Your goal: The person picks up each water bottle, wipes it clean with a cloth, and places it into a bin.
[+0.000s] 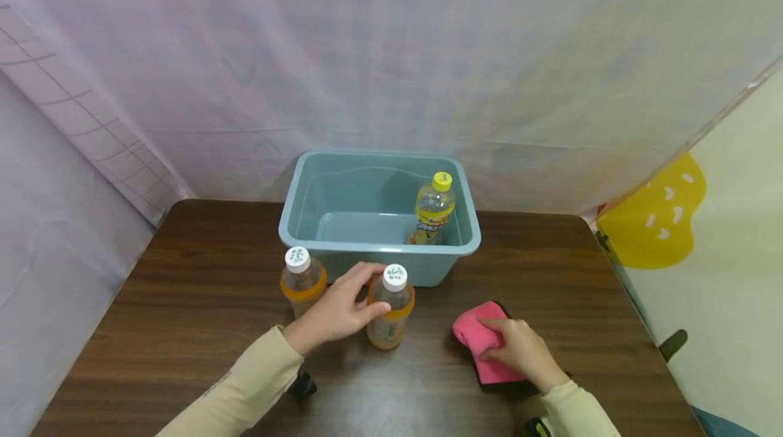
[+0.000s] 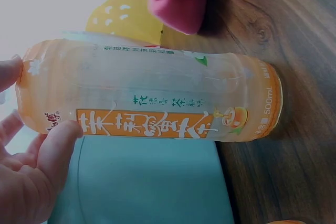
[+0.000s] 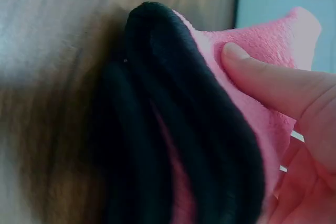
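My left hand [image 1: 342, 311] grips a clear plastic drink bottle [image 1: 388, 328] near its top, thumb on the near side and fingers behind. It has a white cap and an orange-and-clear label, which faces the left wrist view. Another white-capped bottle [image 1: 302, 284] of the same look stands left of that hand, partly hidden behind it. My right hand [image 1: 520, 348] pinches a folded pink cloth [image 1: 489, 335] with dark edging, low over the table on the right. In the right wrist view the thumb presses on the pink cloth [image 3: 262, 51], its dark folded edge toward the camera.
Behind the bottles stands a blue-green plastic tub [image 1: 379, 247] at the table's back edge. A yellow-capped bottle [image 1: 434, 209] leans in its right end. The dark wooden table [image 1: 183, 315] meets a pale curtain [image 1: 391, 70] at the back. A small black object [image 1: 302, 386] lies by the left sleeve.
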A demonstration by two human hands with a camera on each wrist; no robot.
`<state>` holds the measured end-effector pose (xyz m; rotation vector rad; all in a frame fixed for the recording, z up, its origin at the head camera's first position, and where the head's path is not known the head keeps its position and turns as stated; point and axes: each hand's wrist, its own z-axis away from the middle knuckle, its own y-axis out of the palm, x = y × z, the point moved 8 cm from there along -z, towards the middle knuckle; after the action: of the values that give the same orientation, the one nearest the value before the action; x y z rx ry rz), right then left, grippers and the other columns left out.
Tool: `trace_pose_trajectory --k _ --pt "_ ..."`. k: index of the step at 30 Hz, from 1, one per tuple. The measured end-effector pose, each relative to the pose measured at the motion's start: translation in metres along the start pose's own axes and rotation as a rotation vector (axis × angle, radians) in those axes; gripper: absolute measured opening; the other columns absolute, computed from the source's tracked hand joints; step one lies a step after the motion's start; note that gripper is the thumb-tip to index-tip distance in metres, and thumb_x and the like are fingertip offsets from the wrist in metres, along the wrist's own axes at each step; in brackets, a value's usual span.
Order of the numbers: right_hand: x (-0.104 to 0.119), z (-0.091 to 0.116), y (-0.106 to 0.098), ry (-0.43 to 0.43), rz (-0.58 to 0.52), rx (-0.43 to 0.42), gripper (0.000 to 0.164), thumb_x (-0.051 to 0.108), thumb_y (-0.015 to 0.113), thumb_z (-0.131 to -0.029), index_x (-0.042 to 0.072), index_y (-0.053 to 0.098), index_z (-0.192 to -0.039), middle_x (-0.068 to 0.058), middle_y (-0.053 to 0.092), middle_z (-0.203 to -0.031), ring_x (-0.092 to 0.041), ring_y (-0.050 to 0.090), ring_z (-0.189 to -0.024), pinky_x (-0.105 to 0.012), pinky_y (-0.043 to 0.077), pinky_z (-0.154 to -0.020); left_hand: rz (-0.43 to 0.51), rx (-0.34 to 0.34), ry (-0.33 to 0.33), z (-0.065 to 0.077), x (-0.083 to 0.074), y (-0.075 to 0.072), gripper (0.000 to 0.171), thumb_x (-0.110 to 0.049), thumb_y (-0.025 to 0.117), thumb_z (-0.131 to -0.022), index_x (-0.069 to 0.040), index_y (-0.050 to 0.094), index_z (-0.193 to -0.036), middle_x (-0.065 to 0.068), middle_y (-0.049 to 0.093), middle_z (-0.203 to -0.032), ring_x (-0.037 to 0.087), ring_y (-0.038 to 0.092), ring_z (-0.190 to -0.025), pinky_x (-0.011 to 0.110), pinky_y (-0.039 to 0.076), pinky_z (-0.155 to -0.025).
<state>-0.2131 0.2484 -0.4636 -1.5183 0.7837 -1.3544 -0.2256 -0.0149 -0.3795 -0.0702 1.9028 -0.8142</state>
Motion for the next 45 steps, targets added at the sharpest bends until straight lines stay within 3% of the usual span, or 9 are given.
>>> trace_pose_trajectory --k 4,8,17,25,29,33,37,42,45 --pt "0.002 -0.001 0.013 0.025 0.056 0.028 0.049 0.018 0.082 -0.056 0.013 0.069 -0.102 -0.007 0.067 -0.097 -0.019 0.061 -0.079 -0.04 0.046 -0.056 0.01 0.004 -0.005 0.0 0.0 0.001 0.045 -0.02 0.066 -0.083 -0.007 0.047 -0.122 0.007 0.051 -0.113 0.021 0.052 -0.101 0.038 0.05 -0.078" --pt "0.007 -0.001 0.019 -0.009 0.095 0.008 0.05 0.017 0.083 -0.055 0.01 0.068 -0.103 -0.009 0.065 -0.106 -0.026 0.061 -0.095 -0.044 0.05 -0.066 0.005 0.007 -0.018 0.0 0.0 0.001 0.046 -0.02 0.066 -0.083 -0.008 0.047 -0.123 0.006 0.051 -0.113 0.02 0.052 -0.101 0.035 0.05 -0.078" --pt "0.006 -0.006 0.025 0.015 0.131 0.037 0.08 0.023 0.086 -0.048 0.003 0.057 -0.12 -0.019 0.049 -0.128 -0.036 0.044 -0.118 -0.055 0.047 -0.072 0.003 0.018 -0.034 0.0 0.001 0.0 0.046 -0.02 0.066 -0.083 -0.009 0.047 -0.124 0.005 0.05 -0.114 0.019 0.051 -0.101 0.026 0.049 -0.076" --pt "0.001 -0.011 0.027 0.014 0.123 0.075 0.092 0.026 0.088 -0.044 0.001 0.052 -0.125 -0.022 0.043 -0.132 -0.039 0.038 -0.122 -0.058 0.044 -0.078 -0.008 0.018 -0.021 0.0 0.001 0.001 0.047 -0.021 0.066 -0.083 -0.008 0.047 -0.124 0.006 0.05 -0.114 0.019 0.051 -0.101 0.024 0.049 -0.074" --pt "0.005 -0.011 0.026 -0.053 0.066 0.086 0.089 0.023 0.087 -0.048 -0.005 0.05 -0.124 -0.029 0.041 -0.13 -0.045 0.037 -0.12 -0.054 0.038 -0.091 -0.009 0.018 -0.027 0.0 0.001 0.001 0.047 -0.021 0.066 -0.083 -0.008 0.047 -0.124 0.005 0.05 -0.113 0.019 0.051 -0.1 0.023 0.049 -0.073" --pt "0.007 -0.01 0.022 -0.095 0.025 0.116 0.076 0.023 0.082 -0.061 -0.006 0.05 -0.124 -0.029 0.042 -0.13 -0.044 0.039 -0.119 -0.052 0.037 -0.094 -0.006 0.028 -0.032 0.0 0.001 0.002 0.047 -0.022 0.066 -0.084 -0.009 0.046 -0.124 0.005 0.05 -0.114 0.018 0.05 -0.099 0.024 0.049 -0.073" --pt "0.017 -0.009 0.004 -0.189 0.014 0.033 0.059 0.019 0.078 -0.07 -0.005 0.054 -0.118 -0.022 0.053 -0.118 -0.036 0.051 -0.109 -0.047 0.043 -0.089 0.0 0.03 -0.041 0.001 0.002 0.002 0.047 -0.024 0.065 -0.084 -0.009 0.046 -0.125 0.006 0.049 -0.115 0.019 0.05 -0.101 0.025 0.049 -0.074" --pt "0.036 -0.005 -0.03 -0.328 0.051 -0.164 0.046 0.01 0.079 -0.066 -0.003 0.061 -0.107 -0.012 0.06 -0.097 -0.025 0.059 -0.089 -0.04 0.05 -0.075 0.002 0.027 -0.04 0.002 0.002 0.001 0.048 -0.022 0.065 -0.084 -0.008 0.045 -0.125 0.006 0.049 -0.115 0.02 0.05 -0.102 0.025 0.049 -0.075" --pt "0.045 -0.002 -0.047 -0.365 0.089 -0.231 0.04 0.009 0.08 -0.065 0.002 0.064 -0.101 -0.007 0.06 -0.091 -0.02 0.058 -0.084 -0.037 0.051 -0.07 0.004 0.029 -0.034 0.001 0.002 0.001 0.048 -0.022 0.065 -0.084 -0.008 0.046 -0.125 0.006 0.049 -0.115 0.02 0.051 -0.102 0.025 0.049 -0.076"
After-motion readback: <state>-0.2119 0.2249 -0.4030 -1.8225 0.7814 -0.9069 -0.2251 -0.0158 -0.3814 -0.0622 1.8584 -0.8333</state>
